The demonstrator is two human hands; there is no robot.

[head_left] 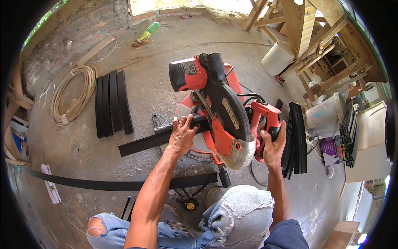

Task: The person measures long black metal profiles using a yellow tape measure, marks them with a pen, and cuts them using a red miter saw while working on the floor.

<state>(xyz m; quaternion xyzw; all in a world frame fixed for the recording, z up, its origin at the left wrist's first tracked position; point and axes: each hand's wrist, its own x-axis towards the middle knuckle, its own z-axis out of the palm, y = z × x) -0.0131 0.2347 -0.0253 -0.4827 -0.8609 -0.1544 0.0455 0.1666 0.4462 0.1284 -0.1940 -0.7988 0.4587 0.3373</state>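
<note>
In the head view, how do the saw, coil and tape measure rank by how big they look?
From largest to smallest as pictured:
1. Saw
2. Coil
3. Tape measure

We are in a rough workshop, as we understand it. The red miter saw (pixel 226 110) stands on the concrete floor (pixel 174 41). Left of the saw we notice black strips (pixel 115 101) and a beige coil (pixel 91 83); beyond it at left, a brick wall (pixel 87 29); beyond it at right, wooden frames (pixel 306 29).
</note>
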